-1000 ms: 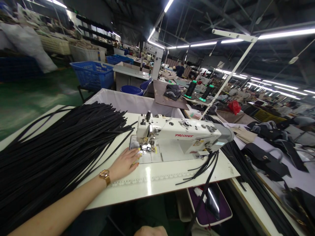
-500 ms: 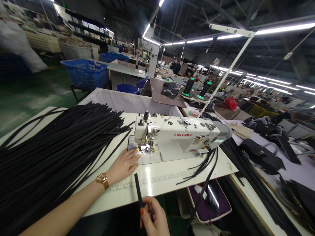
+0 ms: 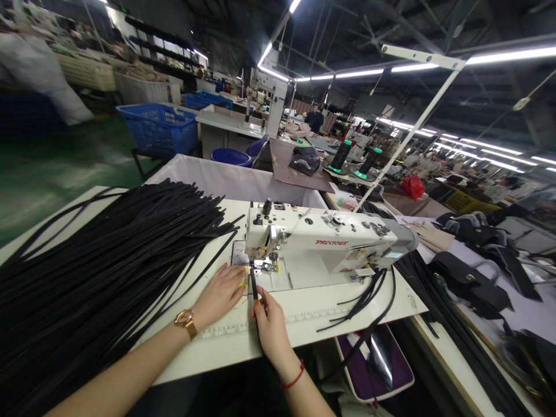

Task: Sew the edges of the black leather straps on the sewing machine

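Observation:
My right hand (image 3: 270, 321) pinches a narrow black strap (image 3: 255, 284), whose far end reaches the presser foot area of a white sewing machine (image 3: 321, 240). Something small and dark also shows among these fingers, too hidden to name. Flat beside the needle plate (image 3: 278, 282) lies my left hand (image 3: 223, 291), fingers stretched out, the tips close to the strap's end. Whether they touch the strap I cannot tell. To the left, a large pile of black straps (image 3: 113, 249) covers much of the machine table (image 3: 208, 353).
Several straps (image 3: 369, 295) hang over the table's front edge at right, above a purple-lined tray (image 3: 360, 376). Behind the machine stand thread cones (image 3: 341, 155) and a pale cloth-lined bin (image 3: 243, 179). Black bags (image 3: 471, 281) lie on the right-hand table.
My right hand has moved up and forward from the table's front edge, bringing the strap to the presser foot. My left hand stays beside the needle plate. The view has shifted slightly.

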{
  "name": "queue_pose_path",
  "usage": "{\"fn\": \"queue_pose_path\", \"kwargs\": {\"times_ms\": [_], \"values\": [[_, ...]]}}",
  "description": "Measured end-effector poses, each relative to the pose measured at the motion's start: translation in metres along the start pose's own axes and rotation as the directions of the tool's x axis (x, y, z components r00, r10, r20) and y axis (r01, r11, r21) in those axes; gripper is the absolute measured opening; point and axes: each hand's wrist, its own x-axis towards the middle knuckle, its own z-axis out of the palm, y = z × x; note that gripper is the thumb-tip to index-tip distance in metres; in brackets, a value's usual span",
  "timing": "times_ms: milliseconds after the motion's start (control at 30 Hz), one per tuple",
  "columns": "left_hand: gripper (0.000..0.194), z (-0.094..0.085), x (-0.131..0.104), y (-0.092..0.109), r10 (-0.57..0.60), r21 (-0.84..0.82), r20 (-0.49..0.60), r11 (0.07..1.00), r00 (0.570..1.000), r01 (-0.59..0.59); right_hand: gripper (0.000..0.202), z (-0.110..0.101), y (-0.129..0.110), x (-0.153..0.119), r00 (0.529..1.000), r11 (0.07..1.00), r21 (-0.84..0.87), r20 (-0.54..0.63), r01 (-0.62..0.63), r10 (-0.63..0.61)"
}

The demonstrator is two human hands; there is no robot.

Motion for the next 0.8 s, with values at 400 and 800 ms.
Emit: {"fn": "queue_pose_path", "kwargs": {"times_ms": [400, 800], "values": [[0.036, 0.006, 0.0, -0.002, 0.064, 0.021, 0.044, 0.998, 0.997, -0.065, 0.03, 0.011, 0.001, 0.023, 0.999, 0.993, -0.113, -0.013, 0.036, -0.038], [0.039, 0.008, 0.002, -0.005, 0.057, 0.003, 0.062, 0.998, 0.996, -0.057, 0.026, 0.011, 0.005, 0.027, 1.0, 0.995, -0.099, -0.013, 0.026, -0.027]]}}
